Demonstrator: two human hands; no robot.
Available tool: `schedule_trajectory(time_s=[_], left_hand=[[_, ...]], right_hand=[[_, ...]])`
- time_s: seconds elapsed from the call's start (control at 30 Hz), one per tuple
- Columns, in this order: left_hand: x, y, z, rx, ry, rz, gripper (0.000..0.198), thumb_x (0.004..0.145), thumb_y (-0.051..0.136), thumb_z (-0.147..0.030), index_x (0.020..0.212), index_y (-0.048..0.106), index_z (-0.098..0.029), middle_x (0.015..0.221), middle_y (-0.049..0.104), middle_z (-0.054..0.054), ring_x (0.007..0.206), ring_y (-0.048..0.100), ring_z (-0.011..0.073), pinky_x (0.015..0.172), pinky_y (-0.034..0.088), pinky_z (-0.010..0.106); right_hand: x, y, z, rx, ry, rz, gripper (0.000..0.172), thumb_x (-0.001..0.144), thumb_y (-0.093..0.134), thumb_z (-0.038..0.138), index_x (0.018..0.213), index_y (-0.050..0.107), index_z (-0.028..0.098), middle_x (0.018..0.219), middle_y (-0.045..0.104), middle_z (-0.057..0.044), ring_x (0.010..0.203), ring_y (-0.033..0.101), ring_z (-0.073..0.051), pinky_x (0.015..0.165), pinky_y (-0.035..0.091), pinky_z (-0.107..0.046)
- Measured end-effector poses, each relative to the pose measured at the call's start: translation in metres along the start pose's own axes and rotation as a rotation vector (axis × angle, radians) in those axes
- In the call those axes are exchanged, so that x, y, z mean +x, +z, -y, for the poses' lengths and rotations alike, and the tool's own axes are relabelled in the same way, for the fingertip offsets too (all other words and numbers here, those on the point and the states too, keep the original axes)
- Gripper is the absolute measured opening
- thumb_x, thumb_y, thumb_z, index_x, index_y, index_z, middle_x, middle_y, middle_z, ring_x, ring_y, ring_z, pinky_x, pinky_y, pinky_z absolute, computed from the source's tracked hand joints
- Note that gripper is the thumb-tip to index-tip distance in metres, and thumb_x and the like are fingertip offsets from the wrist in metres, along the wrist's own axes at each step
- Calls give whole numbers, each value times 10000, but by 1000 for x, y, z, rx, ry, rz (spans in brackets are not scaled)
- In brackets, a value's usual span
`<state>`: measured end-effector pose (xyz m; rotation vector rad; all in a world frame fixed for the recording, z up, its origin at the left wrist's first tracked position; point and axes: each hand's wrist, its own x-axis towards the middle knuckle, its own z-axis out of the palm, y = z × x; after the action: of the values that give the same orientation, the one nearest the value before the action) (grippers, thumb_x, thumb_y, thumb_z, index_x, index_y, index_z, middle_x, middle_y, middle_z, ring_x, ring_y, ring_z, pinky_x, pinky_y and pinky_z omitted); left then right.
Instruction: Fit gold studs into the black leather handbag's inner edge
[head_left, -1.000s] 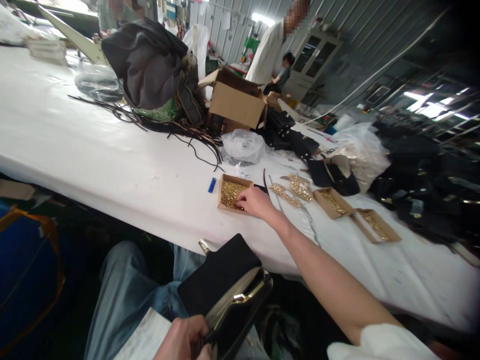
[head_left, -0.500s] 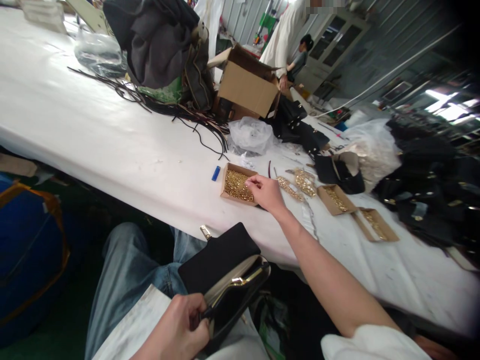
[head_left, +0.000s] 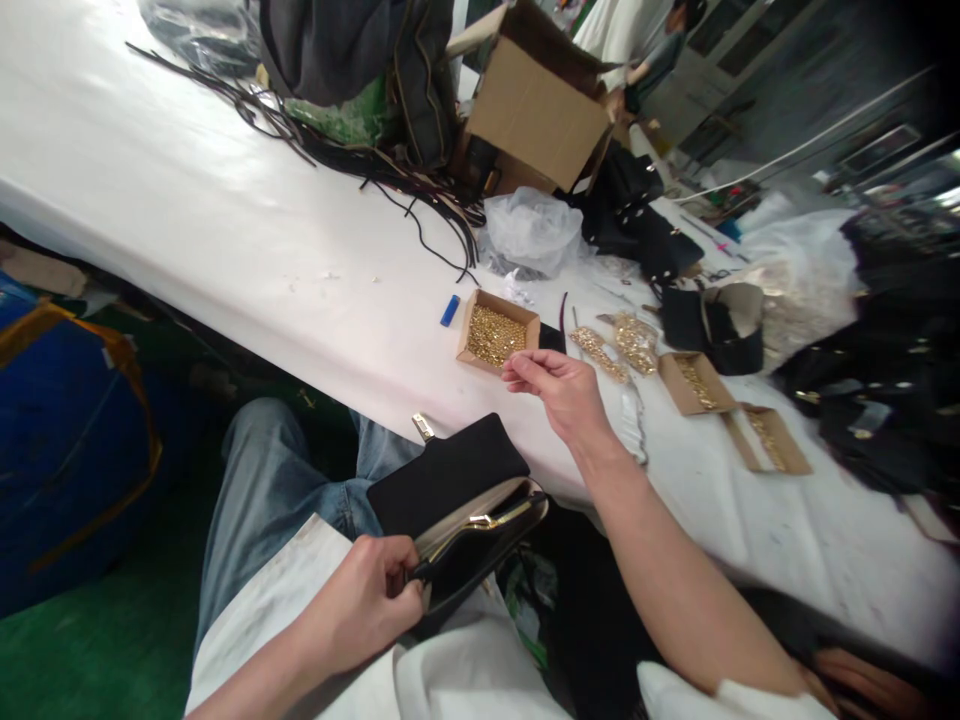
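Note:
A black bag [head_left: 450, 475] with its flap laid open and a gold-toned zip rests over my lap. My left hand [head_left: 379, 595] pinches the near end of the bag's opening. A metal clasp [head_left: 423, 428] sticks out at the flap's far edge. My right hand [head_left: 559, 392] is just off the near right corner of a small cardboard box [head_left: 464, 345] of tiny gold pieces [head_left: 495, 335]. Its thumb and fingertips are pressed together; whatever is between them is too small to make out.
A blue piece [head_left: 450, 311] lies left of the box. Rightward are gold-filled bags [head_left: 636, 342], two cardboard trays [head_left: 694, 385] and black bags [head_left: 885, 380]. Behind are a large carton [head_left: 536, 110], black cords [head_left: 337, 155] and a clear plastic bag [head_left: 532, 230]. A person [head_left: 656, 65] is at the back.
My right hand has drawn back from inside the small box to just outside its near corner. The view has tilted down. My left hand keeps its hold on the bag.

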<state>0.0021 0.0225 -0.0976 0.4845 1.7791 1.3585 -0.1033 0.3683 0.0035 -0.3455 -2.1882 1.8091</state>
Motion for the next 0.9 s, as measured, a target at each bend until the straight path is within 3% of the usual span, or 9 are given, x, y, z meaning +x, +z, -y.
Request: schedule_trajectory(time_s=[0.2,0.4,0.63,0.77,0.9], left_hand=[[0,-1,1,-28,7,4,111,884,618,-217,782,578,-200,621,508,-66,591,436,115,524,240,293],[1,-3,0,-23,4,17,113,887,623,-221,785,582,-196,619,504,-68,589,426,112,516,238,291],[0,-5,1,7,44,-5,85,884,620,-216,802,625,-194,634,542,-62,592,456,117,519,266,289],[-1,-7,-1,-31,21,7,81,891,634,-238,823,647,-198,640,578,-56,580,523,121,518,286,271],[-1,-8,-3,-39,-7,3,80,879,634,-232,807,634,-197,635,608,-49,562,581,128,505,291,259]], right_hand=[[-23,8,-8,93,94,-3,360,767,1061,358,1026,871,198,920,820,-77,832,789,-220,722,689,-284],[-35,15,-10,56,81,29,310,848,1017,392,1002,835,193,878,807,-69,792,780,-198,719,694,-257],[-73,45,1,10,82,180,271,882,996,406,974,832,210,886,812,-71,816,810,-256,739,728,-337],[-107,64,2,-48,186,348,257,905,970,433,996,866,217,944,836,-86,855,829,-301,820,746,-422],[-138,74,-4,-248,138,532,80,1009,852,344,1010,864,265,990,844,-38,884,826,-273,835,715,-390]])
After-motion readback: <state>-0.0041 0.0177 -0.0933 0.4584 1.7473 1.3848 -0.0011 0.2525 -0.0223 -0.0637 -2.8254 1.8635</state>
